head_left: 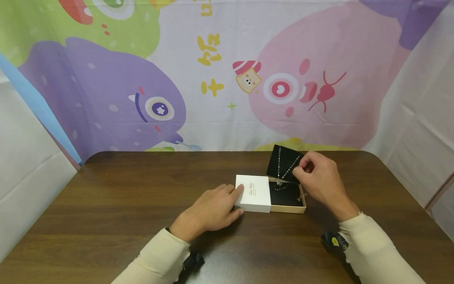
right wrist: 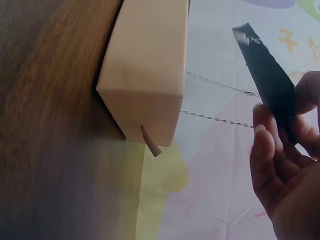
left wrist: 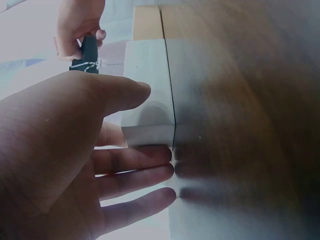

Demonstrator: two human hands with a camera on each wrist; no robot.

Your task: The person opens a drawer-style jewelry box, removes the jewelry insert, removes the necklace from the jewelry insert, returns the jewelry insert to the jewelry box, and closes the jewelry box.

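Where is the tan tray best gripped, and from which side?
Probably by the pull tab on the right end of the tan tray, approaching from the right: the tab juts out there, while the white sleeve covers its left part.

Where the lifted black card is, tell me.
In the head view, the black card is right of center, pinched by the right hand above the open tray, the necklace chain running across it.

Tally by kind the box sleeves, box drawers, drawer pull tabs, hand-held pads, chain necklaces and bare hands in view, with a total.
White box sleeve: 1
Tan box drawer: 1
Brown pull tab: 1
Black pad, held: 1
Silver chain necklace: 1
Bare hands: 2 (left hand, right hand)
Total: 7
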